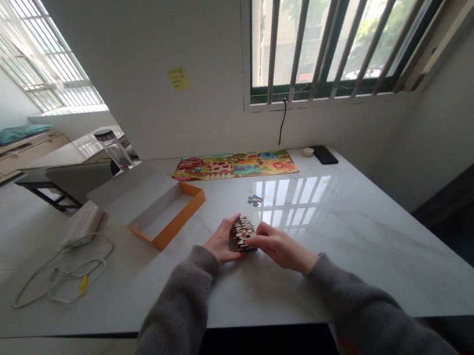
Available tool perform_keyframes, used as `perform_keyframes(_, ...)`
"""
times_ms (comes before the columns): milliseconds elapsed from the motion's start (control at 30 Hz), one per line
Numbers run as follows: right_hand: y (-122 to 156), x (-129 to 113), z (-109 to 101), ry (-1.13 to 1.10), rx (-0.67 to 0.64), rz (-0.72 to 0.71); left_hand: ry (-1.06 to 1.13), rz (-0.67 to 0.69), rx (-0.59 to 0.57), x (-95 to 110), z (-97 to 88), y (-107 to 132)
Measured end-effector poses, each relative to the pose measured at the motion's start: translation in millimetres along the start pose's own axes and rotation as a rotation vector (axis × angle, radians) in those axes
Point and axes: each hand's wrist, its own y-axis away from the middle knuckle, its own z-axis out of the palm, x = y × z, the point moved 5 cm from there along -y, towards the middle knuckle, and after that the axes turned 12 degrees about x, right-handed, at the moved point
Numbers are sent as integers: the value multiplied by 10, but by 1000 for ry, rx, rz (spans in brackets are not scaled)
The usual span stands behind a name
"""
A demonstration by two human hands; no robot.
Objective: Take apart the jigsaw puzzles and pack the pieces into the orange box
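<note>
My left hand (pixel 220 242) is closed around the side of a thick stack of jigsaw puzzle pieces (pixel 243 230), steadying it just above or on the white table. From the other side, my right hand (pixel 282 247) reaches in with curled fingers, its fingertips pressed against the stack's near right edge. Whether those fingertips pinch one piece or several is too small to make out. One loose blue puzzle piece (pixel 255 200) lies flat on the table beyond both hands. Farther back rests a long colourful picture sheet (pixel 235 166) with farm and animal drawings.
An open orange box (pixel 181 215) sits left of my hands. White cables (pixel 75 274) with a yellow tag spread farther left. A glass bottle (pixel 115 151) stands at the back left; a black phone (pixel 325 155) and a small white object (pixel 307 152) lie at the back right.
</note>
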Motion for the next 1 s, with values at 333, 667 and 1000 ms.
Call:
perform_keyframes(333, 12, -29, 117, -1, 48, 28, -62, -4, 41, 40, 16, -1)
perform_keyframes(667, -357, 868, -117, 466, 224, 343, -104, 31, 46, 122, 29, -20)
perform_keyframes(1000, -805, 1254, -33, 760, 153, 535, -119, 26, 69, 79, 44, 1)
